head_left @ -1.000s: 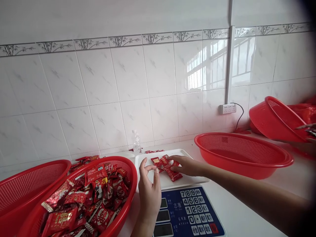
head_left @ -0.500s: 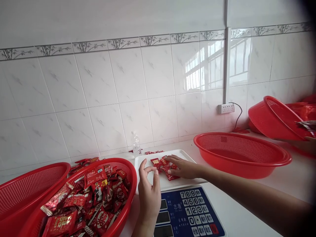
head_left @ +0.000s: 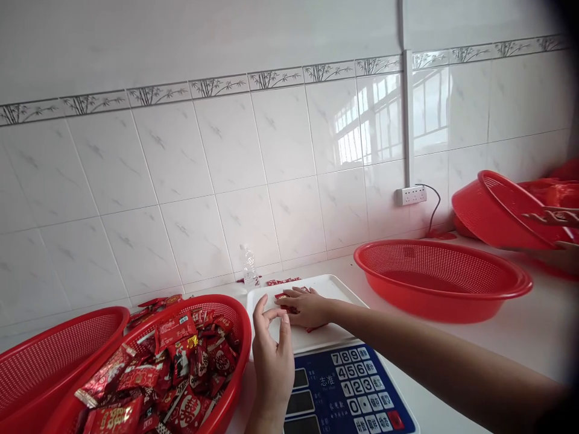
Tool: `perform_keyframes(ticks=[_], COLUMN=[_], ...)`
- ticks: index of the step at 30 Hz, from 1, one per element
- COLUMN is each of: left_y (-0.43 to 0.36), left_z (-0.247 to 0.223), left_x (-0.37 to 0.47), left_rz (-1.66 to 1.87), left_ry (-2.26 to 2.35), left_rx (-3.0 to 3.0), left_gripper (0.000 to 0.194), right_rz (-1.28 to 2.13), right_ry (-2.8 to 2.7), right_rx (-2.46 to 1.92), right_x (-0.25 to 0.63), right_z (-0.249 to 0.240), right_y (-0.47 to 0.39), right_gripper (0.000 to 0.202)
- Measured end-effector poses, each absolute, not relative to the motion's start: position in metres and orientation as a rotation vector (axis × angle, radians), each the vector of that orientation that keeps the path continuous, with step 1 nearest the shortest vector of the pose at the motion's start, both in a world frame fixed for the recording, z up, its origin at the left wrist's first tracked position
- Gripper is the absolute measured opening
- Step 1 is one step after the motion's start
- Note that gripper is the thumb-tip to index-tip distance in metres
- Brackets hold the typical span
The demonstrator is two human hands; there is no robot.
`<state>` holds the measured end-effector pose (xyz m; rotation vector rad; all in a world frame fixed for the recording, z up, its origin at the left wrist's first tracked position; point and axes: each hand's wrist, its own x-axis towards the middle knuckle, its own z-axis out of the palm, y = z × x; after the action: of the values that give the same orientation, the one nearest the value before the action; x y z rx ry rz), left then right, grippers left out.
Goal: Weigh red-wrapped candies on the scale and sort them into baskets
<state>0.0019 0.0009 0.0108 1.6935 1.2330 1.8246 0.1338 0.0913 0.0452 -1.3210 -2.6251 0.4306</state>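
Observation:
My right hand [head_left: 311,308] lies palm down over small red candy packets [head_left: 281,296] on the white pan [head_left: 344,292] of a digital scale. Its fingers stretch out over them and hide most of the packets. Near the pan's front left corner, my left hand [head_left: 274,358] is raised with thumb and fingers curved apart and nothing between them. Below the pan is the scale's blue keypad panel [head_left: 337,395]. Left of my left hand stands a red plastic basket [head_left: 243,328] heaped with red wrapped packets [head_left: 181,367].
Another red basket [head_left: 54,337] is at far left. A red basket [head_left: 443,301] stands right of the scale. Farther right, another person's hand [head_left: 554,216] is beside a tilted red basket [head_left: 474,208]. A clear plastic bottle [head_left: 248,265] and a wall socket [head_left: 411,195] are behind.
My right hand has moved left across the pan and now covers more of the packets. My left hand stays nearly still. The other person's hand at right has shifted.

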Motion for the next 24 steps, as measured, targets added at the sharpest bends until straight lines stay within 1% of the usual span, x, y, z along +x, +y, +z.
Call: perform_keyframes(ticks=[4,6,9,11,14,18,22,24], left_y=[0.001,-0.001,-0.006,-0.011,-0.017,-0.019,-0.02,-0.02], left_z=[0.012,0.013,0.015,0.015,0.015,0.015,0.014,0.012], left_x=[0.002,0.002,0.003,0.004,0.008,0.009,0.006,0.006], left_rz=[1.811,1.792,1.795,1.806,1.733,1.651,1.527,1.565], left_ry=[1.236,1.255,1.255,1.187,1.043,0.982,0.957,1.062], left_rx=[1.74,1.792,1.964,2.134,2.362,2.447,2.442,2.266], left_gripper=[0.042,0.036,0.022,0.019,0.019,0.019,0.026,0.031], right_rz=[0.437,0.458,0.471,0.456,0.413,0.368,0.335,0.279], right_ry=[-2.622,-2.63,-2.641,-2.639,-2.657,-2.813,-3.062,-3.149], right_rx=[-1.301,-1.295,-1.304,-1.283,-1.164,-0.989,-0.852,-0.836], right_x=[0.135,0.138,0.139,0.134,0.116,0.07,0.015,-0.009], right_z=[0.044,0.045,0.052,0.064,0.088,0.109,0.103,0.094], right_y=[0.089,0.088,0.09,0.089,0.083,0.064,0.048,0.045], right_gripper=[0.058,0.057,0.062,0.067,0.066,0.062,0.047,0.04])
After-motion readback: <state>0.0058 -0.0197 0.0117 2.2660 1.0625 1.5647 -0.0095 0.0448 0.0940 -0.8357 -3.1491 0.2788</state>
